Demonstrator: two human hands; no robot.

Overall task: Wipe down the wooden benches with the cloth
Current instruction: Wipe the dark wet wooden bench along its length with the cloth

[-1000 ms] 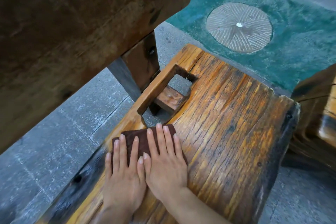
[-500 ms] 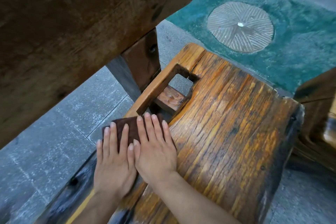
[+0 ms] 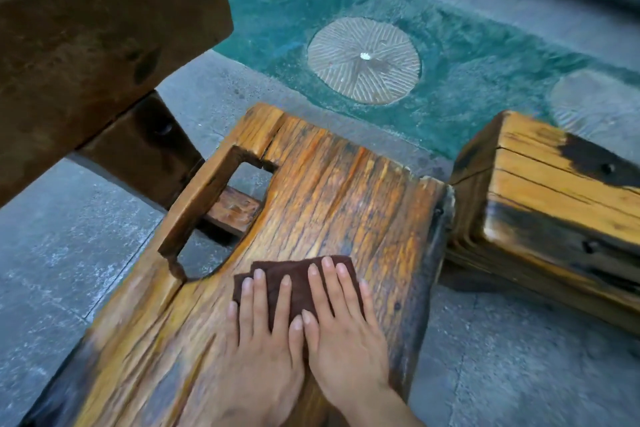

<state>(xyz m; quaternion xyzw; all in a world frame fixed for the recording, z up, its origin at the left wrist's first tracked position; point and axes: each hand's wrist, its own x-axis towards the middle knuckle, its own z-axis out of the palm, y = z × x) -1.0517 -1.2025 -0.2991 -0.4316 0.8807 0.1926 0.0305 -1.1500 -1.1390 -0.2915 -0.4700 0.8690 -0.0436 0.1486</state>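
Observation:
A dark brown cloth [image 3: 298, 276] lies flat on the orange-brown wooden bench [image 3: 329, 191], near its right edge. My left hand [image 3: 263, 347] and my right hand [image 3: 346, 333] lie side by side on the cloth, fingers straight, pressing it onto the wood. The hands hide the near half of the cloth. A rectangular cut-out [image 3: 221, 218] opens in the bench's left side, ahead and to the left of the cloth.
A second wooden bench [image 3: 554, 191] stands close on the right, at an angle. A dark wooden beam [image 3: 86, 28] and its leg [image 3: 149, 149] overhang the upper left. Grey stone paving [image 3: 69, 253] surrounds the benches. Green water with round stepping stones [image 3: 363, 59] lies beyond.
Both hands have slid the cloth to the right across the bench top, from beside the cut-out at the left edge toward the right edge.

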